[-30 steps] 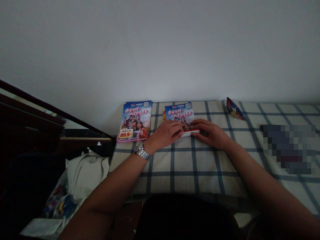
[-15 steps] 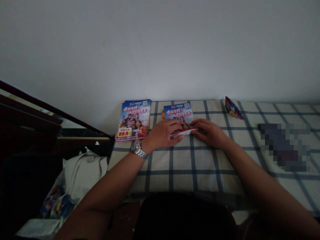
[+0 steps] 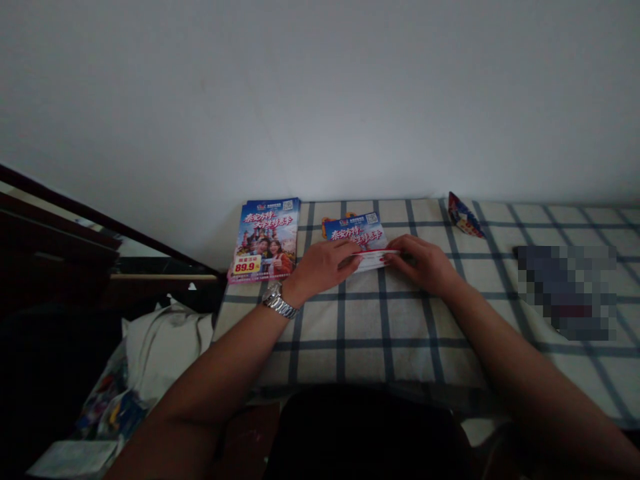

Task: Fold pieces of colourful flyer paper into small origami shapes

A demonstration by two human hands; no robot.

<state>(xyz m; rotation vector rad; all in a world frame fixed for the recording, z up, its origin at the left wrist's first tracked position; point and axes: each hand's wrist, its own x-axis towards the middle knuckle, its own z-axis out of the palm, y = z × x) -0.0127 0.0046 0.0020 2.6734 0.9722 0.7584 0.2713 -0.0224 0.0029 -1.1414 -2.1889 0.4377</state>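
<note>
A blue printed flyer (image 3: 356,233) lies on the checked cloth in front of me, its near part bent up and over so a whitish underside with a red edge faces me. My left hand (image 3: 330,265) pinches the left end of that fold, fingers on top and thumb at the near side. At the right end my right hand (image 3: 416,262) grips the same fold, fingertips close together. An orange shape peeks out behind the flyer's upper left corner. Left of it lies a stack of matching flyers (image 3: 267,237), the top one marked 89.9.
A folded paper piece (image 3: 464,215) with the same print stands near the wall (image 3: 370,100). A dark, pixel-blurred object (image 3: 560,293) lies on the checked cloth (image 3: 410,333) at right. White bags (image 3: 165,340) and a dark rail (image 3: 110,223) are at left.
The flyer's near edge has been folded further up and away from me, so more of its whitish underside shows. Both hands stay on its two ends.
</note>
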